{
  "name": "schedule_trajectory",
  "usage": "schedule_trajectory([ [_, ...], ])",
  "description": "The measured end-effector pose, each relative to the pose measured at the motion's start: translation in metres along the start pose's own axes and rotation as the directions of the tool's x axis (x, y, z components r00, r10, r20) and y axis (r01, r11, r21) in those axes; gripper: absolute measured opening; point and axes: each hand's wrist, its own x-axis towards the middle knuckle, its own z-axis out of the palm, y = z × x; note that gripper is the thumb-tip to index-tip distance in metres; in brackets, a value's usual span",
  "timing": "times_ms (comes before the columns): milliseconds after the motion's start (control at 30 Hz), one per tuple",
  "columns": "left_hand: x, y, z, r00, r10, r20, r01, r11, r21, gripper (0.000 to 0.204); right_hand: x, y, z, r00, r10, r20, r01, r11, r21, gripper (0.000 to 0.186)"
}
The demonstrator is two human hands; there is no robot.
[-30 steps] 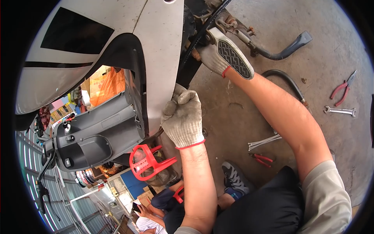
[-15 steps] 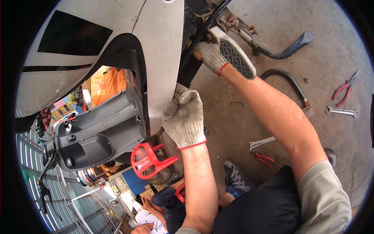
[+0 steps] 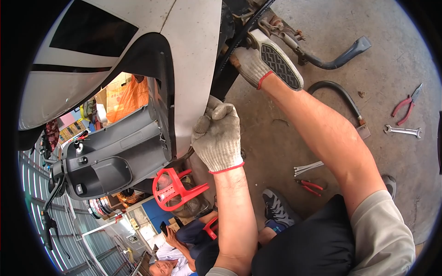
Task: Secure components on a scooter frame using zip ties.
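Note:
A white scooter (image 3: pixel 192 69) fills the upper left. My left hand (image 3: pixel 217 138), in a grey knit glove with a red cuff, is at the lower edge of its white side panel. Its fingers are curled closed; whatever they hold is hidden behind the panel edge. My right hand (image 3: pixel 251 69), in a matching glove, reaches under the scooter, beside the black-treaded footrest (image 3: pixel 280 62) and a black frame bar (image 3: pixel 239 39). Its fingertips are out of sight there, so their grip does not show.
On the concrete floor to the right lie pliers (image 3: pixel 406 106), a wrench (image 3: pixel 403 131), a curved black lock bar (image 3: pixel 343 94), white strips (image 3: pixel 307 168) and red-handled cutters (image 3: pixel 310 186). The side stand (image 3: pixel 343 59) juts out. A red stool (image 3: pixel 177 191) and a seated person (image 3: pixel 177 255) are at lower left.
The view has shifted slightly, so the scooter sits a little differently in the picture. Both hands keep their places at the panel edge and by the footrest.

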Motion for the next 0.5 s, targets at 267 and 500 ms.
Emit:
schedule_trajectory([
  [267, -0.002, 0.001, 0.004, 0.999, 0.003, -0.035, -0.003, 1.000, 0.001, 0.034, 0.000, 0.017, 0.024, 0.929, -0.338, -0.151, 0.316, 0.937, -0.151, 0.019],
  [500, -0.001, -0.006, 0.003, 1.000, -0.026, -0.014, 0.026, 0.999, -0.023, 0.027, 0.024, 0.068, 0.024, 0.985, -0.174, 0.009, 0.165, 0.914, -0.371, 0.019],
])
